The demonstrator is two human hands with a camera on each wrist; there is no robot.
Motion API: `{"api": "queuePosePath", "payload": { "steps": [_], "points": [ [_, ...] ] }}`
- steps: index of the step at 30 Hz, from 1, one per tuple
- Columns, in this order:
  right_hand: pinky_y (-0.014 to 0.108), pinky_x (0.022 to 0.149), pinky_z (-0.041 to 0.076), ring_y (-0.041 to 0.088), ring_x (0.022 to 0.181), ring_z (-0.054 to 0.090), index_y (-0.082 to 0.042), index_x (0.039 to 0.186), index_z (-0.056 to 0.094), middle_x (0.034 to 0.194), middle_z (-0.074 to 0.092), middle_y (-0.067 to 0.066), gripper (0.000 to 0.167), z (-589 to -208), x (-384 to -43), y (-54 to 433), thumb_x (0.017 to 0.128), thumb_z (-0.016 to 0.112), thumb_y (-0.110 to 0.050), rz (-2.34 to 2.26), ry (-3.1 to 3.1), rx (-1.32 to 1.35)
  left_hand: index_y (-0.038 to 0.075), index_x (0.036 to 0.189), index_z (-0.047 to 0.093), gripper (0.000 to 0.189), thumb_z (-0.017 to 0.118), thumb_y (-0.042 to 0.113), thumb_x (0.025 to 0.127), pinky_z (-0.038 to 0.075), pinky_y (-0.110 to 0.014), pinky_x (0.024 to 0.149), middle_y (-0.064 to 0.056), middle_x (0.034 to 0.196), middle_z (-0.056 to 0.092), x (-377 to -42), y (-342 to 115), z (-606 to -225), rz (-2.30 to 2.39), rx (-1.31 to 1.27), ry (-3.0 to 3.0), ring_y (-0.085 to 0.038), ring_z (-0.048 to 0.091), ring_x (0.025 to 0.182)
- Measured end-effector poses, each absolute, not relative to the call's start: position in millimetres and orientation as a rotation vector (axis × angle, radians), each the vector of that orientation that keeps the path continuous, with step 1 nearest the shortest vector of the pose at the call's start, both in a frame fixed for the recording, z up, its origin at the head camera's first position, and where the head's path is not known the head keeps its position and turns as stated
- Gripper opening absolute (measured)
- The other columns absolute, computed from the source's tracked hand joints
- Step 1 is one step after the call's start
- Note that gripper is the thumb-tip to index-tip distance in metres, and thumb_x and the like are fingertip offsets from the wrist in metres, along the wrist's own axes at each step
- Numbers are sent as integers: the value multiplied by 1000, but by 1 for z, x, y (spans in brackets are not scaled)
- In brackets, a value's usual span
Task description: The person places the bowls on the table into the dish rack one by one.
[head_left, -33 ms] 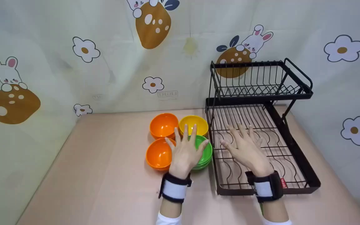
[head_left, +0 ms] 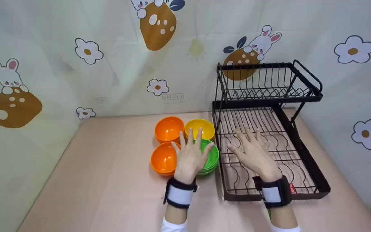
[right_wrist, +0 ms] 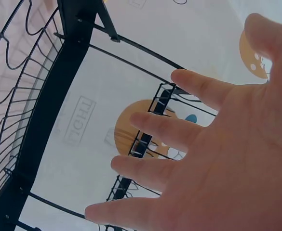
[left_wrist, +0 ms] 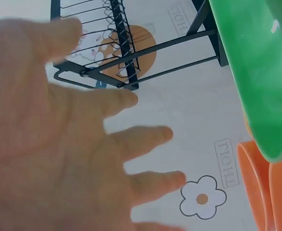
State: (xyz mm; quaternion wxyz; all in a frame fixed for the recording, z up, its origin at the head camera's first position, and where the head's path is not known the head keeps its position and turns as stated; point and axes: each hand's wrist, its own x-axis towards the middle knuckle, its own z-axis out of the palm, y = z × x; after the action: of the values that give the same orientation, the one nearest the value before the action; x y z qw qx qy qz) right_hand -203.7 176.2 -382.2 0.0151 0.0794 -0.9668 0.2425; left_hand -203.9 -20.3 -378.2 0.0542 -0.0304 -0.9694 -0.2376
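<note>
My left hand (head_left: 189, 159) hovers over a group of bowls, fingers straight and spread, holding nothing. Beneath and beside it are stacked green bowls (head_left: 212, 158), an orange bowl stack (head_left: 163, 159) at the front left, another orange stack (head_left: 168, 129) behind, and a yellow bowl (head_left: 206, 127) at the back right. The hand hides part of the green and front orange bowls. Also spread and holding nothing, my right hand (head_left: 256, 158) is over the lower tier of a black two-tier dish rack (head_left: 299, 145). The right wrist view shows its palm and extended fingers (right_wrist: 155, 127).
The rack's raised upper basket (head_left: 269, 102) stands at the back right, near the patterned wall sheet (head_left: 121, 64). Its left side stands close beside the green and yellow bowls. Pinkish tabletop (head_left: 101, 174) extends left of the bowls.
The left hand's thumb and fingertips have shifted very slightly, with the spread a little narrower. The right hand, bowls and rack look the same.
</note>
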Motion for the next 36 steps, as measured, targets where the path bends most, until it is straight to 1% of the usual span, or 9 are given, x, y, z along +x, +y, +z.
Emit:
{"api": "queuePosePath", "payload": {
  "steps": [4, 7, 9, 11, 13, 15, 19, 24, 36],
  "points": [
    [74, 108, 2, 51, 143, 7, -15, 148, 31, 156, 16, 24, 68, -382, -205, 173, 95, 38, -57, 762, -2979, 305, 10, 142, 41, 58, 50, 42, 95, 52, -50, 89, -25, 134, 51, -206, -23, -379, -655, 10, -2869, -42, 54, 115],
    [69, 107, 23, 48, 136, 31, -14, 144, 38, 149, 33, 25, 63, -384, -206, 168, 94, 45, -52, 754, -2936, 346, 1, 122, 55, 43, 58, 33, 93, 56, -45, 69, -23, 107, 64, -209, -27, -382, -587, 108, -2832, -38, 64, 92],
    [57, 95, 47, 40, 117, 55, -11, 138, 45, 132, 54, 23, 55, -386, -207, 164, 94, 53, -44, 777, -2912, 361, 0, 109, 60, 33, 60, 27, 91, 55, -45, 66, -21, 95, 67, -211, -30, -386, -565, 155, -2864, -37, 66, 83],
    [39, 73, 58, 27, 89, 66, -8, 125, 55, 109, 67, 17, 42, -389, -207, 160, 92, 59, -33, 808, -2898, 385, -1, 103, 61, 26, 60, 23, 91, 55, -45, 67, -20, 91, 68, -213, -32, -391, -550, 186, -2932, -37, 67, 81],
    [23, 54, 52, 14, 66, 62, -6, 111, 61, 87, 69, 8, 29, -392, -208, 156, 90, 63, -25, 819, -2894, 414, -1, 103, 62, 23, 59, 17, 90, 55, -45, 68, -20, 92, 68, -214, -34, -394, -547, 200, -2993, -36, 67, 82],
    [17, 47, 45, 8, 56, 55, -3, 106, 63, 77, 67, 5, 24, -395, -208, 153, 88, 64, -19, 811, -2897, 436, -1, 104, 63, 20, 58, 12, 89, 56, -45, 69, -20, 93, 69, -216, -34, -397, -551, 201, -3028, -36, 67, 82],
    [17, 45, 42, 7, 52, 50, -1, 108, 63, 75, 65, 3, 26, -398, -208, 148, 87, 65, -15, 791, -2923, 416, -1, 105, 63, 22, 59, 2, 84, 56, -43, 67, -19, 90, 68, -220, -35, -402, -545, 197, -3030, -34, 67, 80],
    [18, 43, 43, 8, 50, 51, -3, 98, 64, 71, 64, 3, 17, -401, -208, 144, 88, 64, -16, 817, -2972, 377, -1, 99, 65, 18, 61, -2, 82, 56, -43, 66, -19, 88, 69, -223, -37, -408, -504, 178, -2969, -35, 67, 79],
    [18, 40, 41, 8, 44, 47, 5, 125, 55, 64, 60, 3, 44, -401, -210, 145, 88, 63, -16, 827, -2985, 418, -1, 99, 64, 16, 57, -1, 84, 55, -45, 67, -20, 92, 70, -226, -40, -411, -479, 149, -2960, -36, 68, 82]
  ]
}}
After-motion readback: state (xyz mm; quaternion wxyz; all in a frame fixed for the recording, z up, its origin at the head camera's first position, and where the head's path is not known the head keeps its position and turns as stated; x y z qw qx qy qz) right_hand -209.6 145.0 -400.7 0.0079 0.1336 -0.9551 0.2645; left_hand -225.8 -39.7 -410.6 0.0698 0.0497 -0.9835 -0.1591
